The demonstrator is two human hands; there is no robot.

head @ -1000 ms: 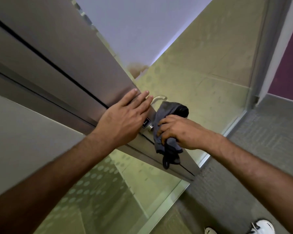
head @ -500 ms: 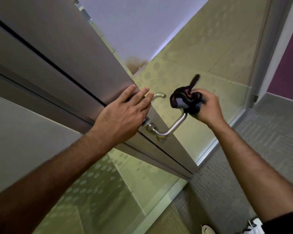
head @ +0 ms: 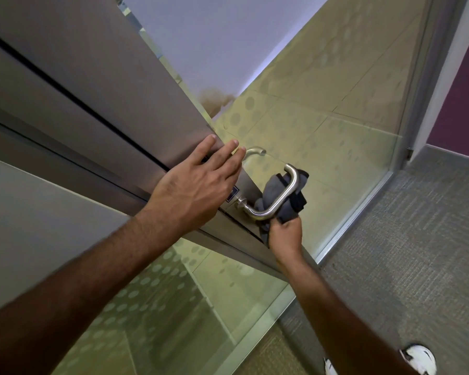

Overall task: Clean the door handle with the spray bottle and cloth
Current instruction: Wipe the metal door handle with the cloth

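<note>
Left hand (head: 192, 185) flat against the metal door (head: 92, 77), fingers straight, just bracing. Right hand (head: 284, 236) bunched round the grey cloth (head: 271, 196), tucked behind the door handle (head: 282, 196) from below. Best bet: wrap cloth right round the lever, slide along to the curved end, then back to the base by the plate. Keep bracing so nothing swings. No spray bottle in sight. Second handle (head: 255, 151) beyond the edge, glass panel (head: 336, 131) close behind, so little elbow room. White shoe (head: 420, 361) down on the carpet (head: 431, 239).
</note>
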